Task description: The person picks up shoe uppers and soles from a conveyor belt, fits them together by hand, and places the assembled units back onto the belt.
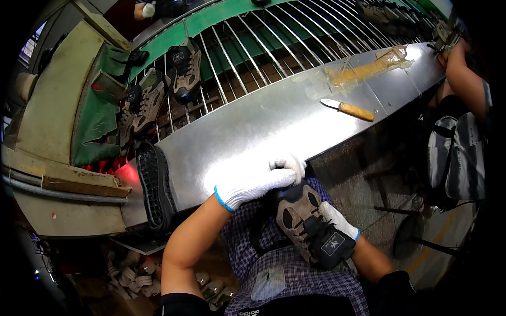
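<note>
A brown-and-black sneaker [299, 213] is held over my lap, its toe toward the metal ledge and its black tongue toward me. My left hand [258, 187], in a white knit glove with a blue cuff, has its fingers curled at the toe. Along the right side of the sneaker, my right hand [339, 221], gloved the same way, grips it; part of its fingers is hidden by the shoe. The underside of the sneaker is out of sight. A black shoe sole [154, 184] stands on the left end of the ledge, apart from my hands.
On the shiny metal ledge [232, 137] lies a wood-handled knife [354, 110]. Beyond runs a roller conveyor [253, 68] with sneakers [184, 68] at its left. A machine opening with green flaps [97, 126] stands left. Another person's arm [466, 79] shows at right.
</note>
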Action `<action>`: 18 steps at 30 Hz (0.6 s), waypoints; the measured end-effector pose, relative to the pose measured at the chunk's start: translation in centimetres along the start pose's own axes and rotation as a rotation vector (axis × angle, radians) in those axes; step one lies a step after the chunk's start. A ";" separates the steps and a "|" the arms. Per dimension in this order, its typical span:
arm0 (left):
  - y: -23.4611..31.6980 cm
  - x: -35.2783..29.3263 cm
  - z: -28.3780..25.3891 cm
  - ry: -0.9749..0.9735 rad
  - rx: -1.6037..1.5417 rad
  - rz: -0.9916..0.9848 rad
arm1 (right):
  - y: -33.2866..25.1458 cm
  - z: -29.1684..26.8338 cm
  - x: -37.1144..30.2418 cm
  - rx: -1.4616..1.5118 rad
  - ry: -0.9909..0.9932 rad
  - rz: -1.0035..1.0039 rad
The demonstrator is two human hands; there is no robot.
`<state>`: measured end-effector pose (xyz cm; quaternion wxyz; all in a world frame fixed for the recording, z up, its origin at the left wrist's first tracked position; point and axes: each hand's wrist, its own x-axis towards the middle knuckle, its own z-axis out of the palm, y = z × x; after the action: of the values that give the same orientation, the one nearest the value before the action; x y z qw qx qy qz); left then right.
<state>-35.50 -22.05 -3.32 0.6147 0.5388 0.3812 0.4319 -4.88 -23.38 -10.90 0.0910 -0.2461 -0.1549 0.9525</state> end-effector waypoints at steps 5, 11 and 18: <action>0.5 0.1 0.4 0.007 0.031 -0.011 | -0.3 0.8 0.0 -0.022 0.026 -0.003; 0.8 0.0 0.4 0.008 0.060 -0.017 | -0.4 1.3 -0.2 -0.074 0.057 -0.024; 0.6 0.2 0.2 0.003 0.057 -0.001 | -0.8 1.6 -0.2 -0.116 0.021 -0.019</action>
<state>-35.28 -21.93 -2.72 0.5989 0.5553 0.3945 0.4211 -5.45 -23.10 -9.19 0.0871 -0.2593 -0.2110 0.9384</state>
